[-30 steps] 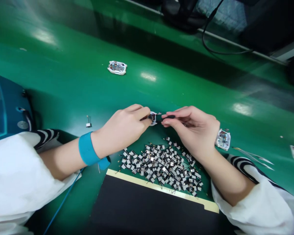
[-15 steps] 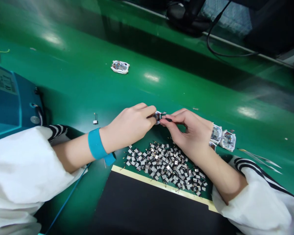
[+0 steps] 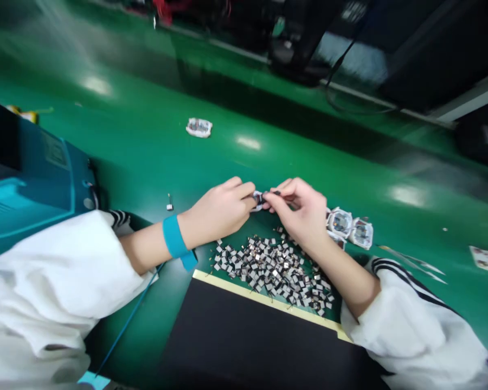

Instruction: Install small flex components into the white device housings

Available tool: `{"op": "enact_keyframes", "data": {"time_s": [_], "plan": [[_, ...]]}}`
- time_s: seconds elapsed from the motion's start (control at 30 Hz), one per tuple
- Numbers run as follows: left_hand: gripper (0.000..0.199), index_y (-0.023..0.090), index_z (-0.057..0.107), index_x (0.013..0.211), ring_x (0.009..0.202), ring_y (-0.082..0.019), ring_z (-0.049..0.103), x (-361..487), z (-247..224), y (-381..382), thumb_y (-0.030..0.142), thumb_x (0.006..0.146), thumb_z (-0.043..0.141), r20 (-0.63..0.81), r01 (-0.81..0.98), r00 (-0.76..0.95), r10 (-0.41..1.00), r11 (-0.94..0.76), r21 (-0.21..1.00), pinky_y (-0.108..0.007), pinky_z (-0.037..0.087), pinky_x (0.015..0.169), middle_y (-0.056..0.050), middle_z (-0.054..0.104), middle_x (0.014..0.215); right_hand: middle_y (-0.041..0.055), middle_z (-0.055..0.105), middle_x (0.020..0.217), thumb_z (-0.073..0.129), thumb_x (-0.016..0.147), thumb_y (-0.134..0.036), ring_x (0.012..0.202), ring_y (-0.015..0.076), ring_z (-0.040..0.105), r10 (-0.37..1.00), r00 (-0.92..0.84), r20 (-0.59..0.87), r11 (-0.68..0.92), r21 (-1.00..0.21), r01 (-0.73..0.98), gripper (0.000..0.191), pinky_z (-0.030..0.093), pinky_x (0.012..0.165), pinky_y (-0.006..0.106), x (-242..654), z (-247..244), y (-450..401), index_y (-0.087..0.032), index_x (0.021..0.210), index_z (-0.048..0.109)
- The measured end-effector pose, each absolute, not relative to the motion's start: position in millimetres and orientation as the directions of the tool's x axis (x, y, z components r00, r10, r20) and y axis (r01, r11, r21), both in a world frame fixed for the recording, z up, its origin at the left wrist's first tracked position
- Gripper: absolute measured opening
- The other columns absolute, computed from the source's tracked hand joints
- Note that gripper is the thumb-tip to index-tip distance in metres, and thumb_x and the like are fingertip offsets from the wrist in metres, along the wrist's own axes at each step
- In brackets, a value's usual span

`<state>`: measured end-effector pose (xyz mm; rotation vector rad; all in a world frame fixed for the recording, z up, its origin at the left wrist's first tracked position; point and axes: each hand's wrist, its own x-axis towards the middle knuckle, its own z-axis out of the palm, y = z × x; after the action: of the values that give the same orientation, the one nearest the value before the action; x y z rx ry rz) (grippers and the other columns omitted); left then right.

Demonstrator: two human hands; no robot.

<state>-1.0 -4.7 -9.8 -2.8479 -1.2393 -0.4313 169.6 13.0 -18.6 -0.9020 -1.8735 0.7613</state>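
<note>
My left hand, with a teal strap around the wrist, pinches a small white housing with electronics inside. Fingers cover most of that housing. From the right, the fingers of my right hand are closed on a small black part right at the housing; its exact kind is hidden. Just below the hands lies a heap of small silver-and-black components with short leads. Beside my right wrist sit several open white housings with circuit boards in them.
Another white housing lies farther back, and a single component to the left. Tweezers rest at right. A teal machine stands at left. A black mat with a yellow edge is in front. Black equipment lines the back.
The view has shifted, showing more of the teal machine at left and the equipment behind. Both hands stay together at the housing; my right fingers now cover more of the black part.
</note>
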Motion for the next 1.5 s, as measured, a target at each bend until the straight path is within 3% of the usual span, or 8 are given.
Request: {"op": "enact_keyframes", "data": {"time_s": [0.2, 0.33, 0.5, 0.6, 0.8, 1.07, 1.3, 1.5], "plan": [[0.04, 0.009, 0.043, 0.118, 0.083, -0.019, 0.048, 3, -3, -16, 0.023, 0.081, 0.042, 0.252, 0.698, 0.574, 0.779, -0.627, 0.347, -0.033, 0.045, 0.078, -0.008, 0.052, 0.086, -0.0004, 0.05, 0.07, 0.047, 0.081, -0.015, 0.064, 0.0112, 0.049, 0.697, -0.397, 0.597, 0.713, -0.637, 0.293, 0.004, 0.041, 0.058, 0.025, 189, 15, 10, -0.02, 0.081, 0.047], [0.055, 0.015, 0.026, 0.129, 0.082, -0.014, 0.051, 1, 0, -15, 0.009, 0.076, 0.038, 0.261, 0.608, 0.526, 0.81, -0.572, 0.551, -0.028, 0.046, 0.08, -0.006, 0.054, 0.097, 0.0005, 0.05, 0.067, 0.048, 0.081, -0.019, 0.061, 0.0128, 0.049, 0.786, -0.516, 0.34, 0.612, -0.545, 0.573, 0.008, 0.04, 0.055, 0.025, 197, 16, 10, -0.018, 0.072, 0.048], [0.075, 0.018, 0.011, 0.133, 0.117, -0.018, 0.035, -4, -5, -3, 0.008, 0.07, 0.05, 0.241, 0.504, 0.665, 0.706, -0.664, 0.552, -0.035, 0.034, 0.1, -0.008, 0.042, 0.125, 0.0014, 0.056, 0.069, 0.058, 0.076, -0.026, 0.066, 0.0155, 0.054, 0.805, -0.581, 0.12, 0.565, -0.456, 0.688, 0.01, 0.044, 0.062, 0.028, 190, 6, 4, -0.016, 0.076, 0.055], [0.071, 0.019, 0.015, 0.132, 0.113, -0.021, 0.04, -4, -14, 3, 0.021, 0.074, 0.057, 0.197, 0.504, 0.676, 0.71, -0.64, 0.579, -0.037, 0.036, 0.096, -0.008, 0.047, 0.12, 0.004, 0.058, 0.079, 0.054, 0.079, -0.022, 0.077, 0.017, 0.054, 0.755, -0.634, 0.17, 0.648, -0.344, 0.679, 0.01, 0.046, 0.07, 0.03, 185, -1, 1, -0.016, 0.086, 0.058], [0.073, 0.02, 0.024, 0.129, 0.102, -0.02, 0.049, -4, -26, 5, 0.024, 0.069, 0.066, 0.198, 0.501, 0.581, 0.789, -0.539, 0.677, -0.035, 0.04, 0.091, -0.006, 0.055, 0.106, 0.0037, 0.052, 0.074, 0.055, 0.075, -0.013, 0.068, 0.0165, 0.049, 0.631, -0.697, 0.34, 0.738, 0.015, 0.675, 0.005, 0.045, 0.06, 0.029, 176, -12, -3, -0.014, 0.079, 0.058], [0.071, 0.014, 0.031, 0.125, 0.097, -0.019, 0.052, -9, -25, 2, 0.026, 0.065, 0.069, 0.251, 0.455, 0.557, 0.791, -0.544, 0.705, -0.029, 0.042, 0.088, -0.008, 0.055, 0.103, 0.0037, 0.048, 0.07, 0.047, 0.074, -0.008, 0.066, 0.0167, 0.046, 0.606, -0.695, 0.386, 0.746, 0.025, 0.665, 0.008, 0.041, 0.058, 0.029, 162, -12, -2, -0.013, 0.075, 0.052], [0.07, 0.015, 0.035, 0.121, 0.083, -0.014, 0.056, -7, -24, 2, 0.02, 0.061, 0.071, 0.246, 0.322, 0.447, 0.86, -0.411, 0.853, -0.026, 0.046, 0.079, -0.005, 0.057, 0.098, 0.0055, 0.049, 0.069, 0.039, 0.084, -0.014, 0.065, 0.0158, 0.042, 0.482, -0.723, 0.495, 0.769, 0.157, 0.62, 0.019, 0.036, 0.059, 0.028, 164, -8, 4, -0.012, 0.077, 0.057], [0.07, 0.016, 0.036, 0.119, 0.077, -0.012, 0.058, -7, -26, 2, 0.019, 0.059, 0.072, 0.268, 0.265, 0.475, 0.838, -0.427, 0.865, -0.023, 0.048, 0.072, -0.003, 0.059, 0.093, 0.0046, 0.049, 0.067, 0.04, 0.085, -0.017, 0.063, 0.0146, 0.041, 0.452, -0.711, 0.539, 0.797, 0.115, 0.593, 0.022, 0.036, 0.058, 0.027, 160, -10, 8, -0.012, 0.071, 0.057]]}}
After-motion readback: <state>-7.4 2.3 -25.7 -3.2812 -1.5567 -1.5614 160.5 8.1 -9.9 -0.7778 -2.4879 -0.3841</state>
